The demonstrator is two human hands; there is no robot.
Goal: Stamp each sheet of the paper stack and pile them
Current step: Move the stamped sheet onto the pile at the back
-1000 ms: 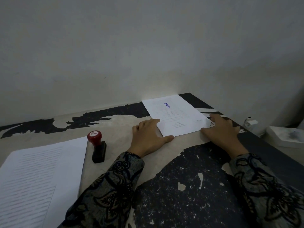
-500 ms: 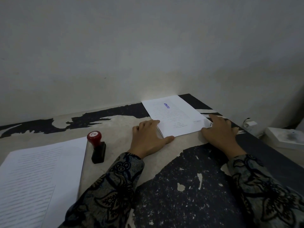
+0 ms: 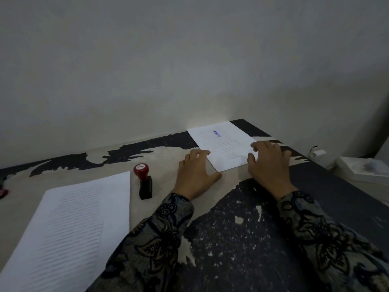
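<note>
Left hand (image 3: 194,175) lies flat on the table, fingers straight and slightly spread, fingertips at the left edge of the stamped white sheet with a blue stamp mark (image 3: 223,144), thumb reaching toward its near corner. Right hand (image 3: 267,165) rests on the sheet's right near edge, fingers relaxed and spread, covering that corner; it pinches nothing that can be seen. Both forearms wear dark patterned long sleeves (image 3: 151,245), which hide much of the near tabletop.

Near left: white stack of printed paper sheets (image 3: 69,228), lying flat, running off the frame's lower left edge. Just beside its far right corner, apart from it, the black-bodied stamp with a round red handle (image 3: 144,182) stands upright, between the stack and the left hand, touched by neither hand.

Worn table surface, dark coating flaked to pale patches (image 3: 242,239); a small red object (image 3: 3,192) at the far left edge, cut off, kind unclear.

Farther: the stamped sheet lies flat near the table's far right corner, angled, close to the plain pale wall (image 3: 189,70). Whether more sheets lie under it cannot be told. Beyond the table's right edge, a white flat box-like object (image 3: 362,169) and a small white plug-like item (image 3: 317,153), dim and blurred.
</note>
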